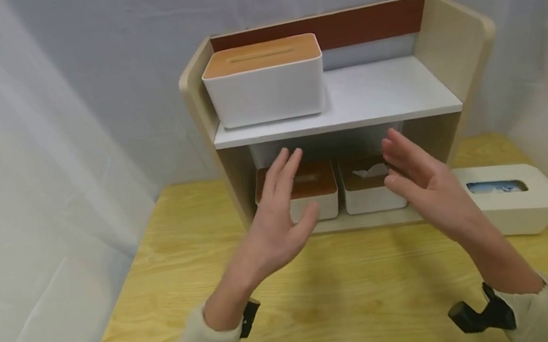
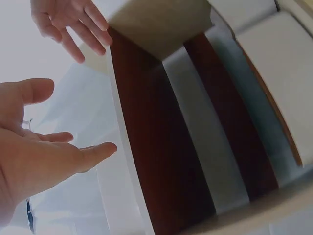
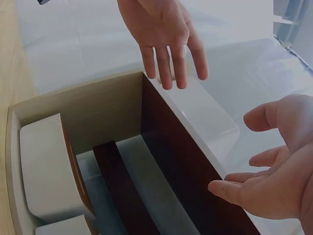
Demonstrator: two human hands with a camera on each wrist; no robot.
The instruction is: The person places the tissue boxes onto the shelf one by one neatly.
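Both hands hover in front of a small two-tier shelf unit (image 1: 386, 90), palms facing each other, with nothing held. My left hand (image 1: 279, 219) has straight fingers and its thumb spread, overlapping a brown-lidded tissue box (image 1: 315, 203) on the lower tier in the head view. Opposite it, my right hand (image 1: 433, 185) has loosely extended fingers near a second lower tissue box (image 1: 375, 199), where a white tissue pokes out. A larger white tissue box (image 1: 268, 92) with a tan slotted lid stands on the left of the upper tier.
On the table (image 1: 342, 306), right of the shelf unit, lies an all-white tissue box (image 1: 518, 213) with blue showing in its slot. White sheeting (image 1: 127, 87) hangs behind and at both sides. Black wrist cameras (image 1: 483, 314) sit at the cuffs.
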